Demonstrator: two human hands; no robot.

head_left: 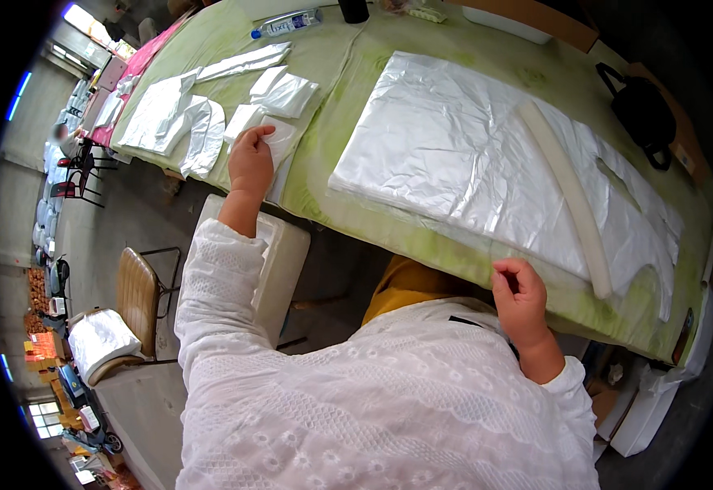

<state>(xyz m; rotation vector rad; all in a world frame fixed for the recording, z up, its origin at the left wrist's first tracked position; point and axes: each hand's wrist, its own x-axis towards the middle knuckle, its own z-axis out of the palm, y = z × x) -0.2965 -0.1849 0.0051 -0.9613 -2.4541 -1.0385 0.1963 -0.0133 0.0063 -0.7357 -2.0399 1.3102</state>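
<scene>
My left hand (252,166) is over the left part of the green-covered table, fingers curled, touching or just above a small folded piece of clear-white plastic (279,139). Whether the fingers grip it is hidden. Just beyond lie small folded white plastic bags (289,95), with larger white plastic pieces (159,110) to their left. My right hand (521,300) is closed at the table's near edge, thumb and fingers together; anything between them is too small to make out. In front of it spreads a wide stack of thin white plastic bags (446,139), with a long pale curved strip (565,192) lying across it.
The table (316,184) has a green cover. A water bottle (287,24) lies at its far side, and a black bag (644,110) is at the far right. Left of me are a white stool-like block (289,253) and a brown chair (138,286) with white plastic on another seat.
</scene>
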